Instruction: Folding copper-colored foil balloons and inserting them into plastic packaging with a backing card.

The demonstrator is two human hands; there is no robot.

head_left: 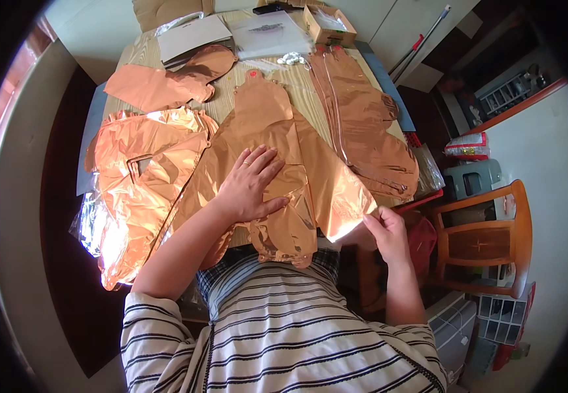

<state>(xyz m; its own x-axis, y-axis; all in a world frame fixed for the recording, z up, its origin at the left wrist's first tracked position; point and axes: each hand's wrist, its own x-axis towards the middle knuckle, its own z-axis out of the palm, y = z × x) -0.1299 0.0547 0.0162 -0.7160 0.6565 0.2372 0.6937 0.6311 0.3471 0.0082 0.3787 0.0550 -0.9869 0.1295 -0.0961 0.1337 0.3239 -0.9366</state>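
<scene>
A flat, copper-coloured foil balloon (263, 105) lies in front of me, its lower end reaching the table edge at my waist. My left hand (251, 187) rests palm down on its middle with the fingers spread, a ring on one finger. At the right, my right hand (389, 234) pinches the corner of a foil flap that spreads out from this balloon, thumb on top. The flap is raised and catches bright light near that corner. What lies under the flap is hidden.
More flat copper foil balloons lie left (156, 147) and right (362, 121). At the back are a stack of grey sheets (195, 38), clear plastic bags (267, 36), small white pieces (290, 58) and an open cardboard box (328, 26). A wooden chair (484, 239) stands right of the table.
</scene>
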